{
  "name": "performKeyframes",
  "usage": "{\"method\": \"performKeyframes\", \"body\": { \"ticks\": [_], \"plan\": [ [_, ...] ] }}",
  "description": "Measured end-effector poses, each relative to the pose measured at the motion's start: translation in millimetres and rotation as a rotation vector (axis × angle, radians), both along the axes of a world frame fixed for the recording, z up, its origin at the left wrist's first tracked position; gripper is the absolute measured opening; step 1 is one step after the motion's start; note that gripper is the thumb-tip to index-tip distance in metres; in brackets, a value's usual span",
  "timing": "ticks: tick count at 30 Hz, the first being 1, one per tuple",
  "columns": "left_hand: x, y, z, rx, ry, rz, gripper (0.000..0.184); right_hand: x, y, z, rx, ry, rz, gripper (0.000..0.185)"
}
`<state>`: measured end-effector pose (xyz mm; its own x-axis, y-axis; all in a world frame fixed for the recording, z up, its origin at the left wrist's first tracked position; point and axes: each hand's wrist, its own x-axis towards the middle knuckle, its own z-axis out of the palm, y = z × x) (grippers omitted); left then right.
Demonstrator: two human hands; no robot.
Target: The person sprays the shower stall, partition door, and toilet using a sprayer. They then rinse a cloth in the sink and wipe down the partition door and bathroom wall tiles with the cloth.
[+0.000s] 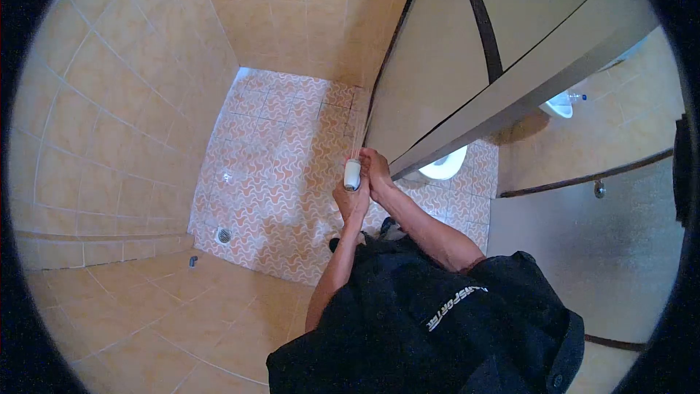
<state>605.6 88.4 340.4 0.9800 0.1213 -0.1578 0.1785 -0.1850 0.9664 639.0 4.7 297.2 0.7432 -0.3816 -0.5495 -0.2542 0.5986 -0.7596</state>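
Observation:
A small white cylinder [352, 174] with a darker lower end is held between my two hands, above the patterned floor. The fingers of my left hand [350, 201] are wrapped round it from below. Close beside it on the right, my right hand [377, 175] is closed, with its fingers curled at the cylinder's upper end. Thin pale streaks run upward from that end; whether they are water or threads I cannot tell. The fingertips of both hands are partly hidden.
A tall grey partition [437, 51] stands just right of the hands, with a white bowl-like fixture [445, 164] behind it. Farther right are a white basin [559, 105] and a frosted panel [576, 248]. A round drain [224, 236] sits in the floor at the left, near tiled walls.

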Motion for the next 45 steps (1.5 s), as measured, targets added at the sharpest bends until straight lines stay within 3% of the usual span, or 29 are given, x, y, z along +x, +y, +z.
{"method": "performKeyframes", "body": {
  "ticks": [2, 6, 11, 15, 20, 24, 26, 30, 32, 33, 35, 38, 39, 41, 45],
  "plan": [
    [3.2, -1.4, -29.8, -0.017, 0.046, -0.058, 0.028, 8.4, -11.2, 12.5, 0.060, -0.013, 0.045, 0.029],
    [-13.9, 6.4, -16.3, 0.038, 0.005, -0.138, 0.027, 21.4, -17.2, -1.8, 0.185, -0.195, -0.066, 0.029],
    [-22.5, 4.9, -31.4, 0.082, -0.018, -0.100, 0.027, 46.5, -27.4, -23.3, 0.278, -0.069, -0.107, 0.022],
    [-27.7, 5.2, 2.6, 0.150, 0.023, -0.003, 0.030, 62.5, -23.9, -19.5, 0.037, 0.064, -0.105, 0.020],
    [-23.0, 4.2, -43.0, 0.092, 0.069, -0.050, 0.031, 55.8, -18.6, 1.1, 0.093, -0.021, -0.223, 0.021],
    [-21.3, 4.4, -6.6, 0.138, 0.066, -0.027, 0.030, 63.2, -35.2, -33.3, 0.084, 0.049, -0.142, 0.018],
    [-16.3, 2.0, -14.8, 0.103, 0.088, -0.033, 0.030, 68.6, -38.9, -44.8, 0.067, -0.028, 0.085, 0.025],
    [-23.6, 4.0, -8.4, 0.082, 0.123, -0.044, 0.030, 77.0, -35.8, -102.7, 0.022, -0.290, 0.046, 0.028],
    [-22.4, 2.5, -20.1, 0.105, 0.106, -0.024, 0.031, 82.0, -55.3, -140.7, -0.731, -0.338, 0.353, 0.021],
    [-22.0, 1.5, -25.3, 0.127, 0.090, -0.001, 0.032, 79.4, -55.1, -137.7, -0.730, -0.338, 0.353, 0.021],
    [-19.1, 2.0, -27.6, 0.125, 0.095, -0.005, 0.033, 66.5, -48.4, -119.0, -1.253, -0.137, 0.603, 0.014],
    [-12.8, 4.5, -27.1, 0.103, 0.158, 0.005, 0.035, 20.8, -28.2, -45.4, -1.463, -0.079, 0.658, 0.013],
    [-10.9, 6.3, -27.0, 0.084, 0.215, 0.019, 0.037, 16.9, -24.9, -57.1, -1.464, -0.078, 0.659, 0.013],
    [-5.2, 10.8, -47.3, 0.127, 0.216, 0.020, 0.038, 16.4, -20.0, -92.8, 0.233, -0.001, 0.145, 0.018],
    [-2.5, 10.6, -46.6, 0.118, 0.236, 0.084, 0.042, -6.8, -1.3, -45.5, 0.123, 0.156, 0.212, 0.030]
  ]
}}
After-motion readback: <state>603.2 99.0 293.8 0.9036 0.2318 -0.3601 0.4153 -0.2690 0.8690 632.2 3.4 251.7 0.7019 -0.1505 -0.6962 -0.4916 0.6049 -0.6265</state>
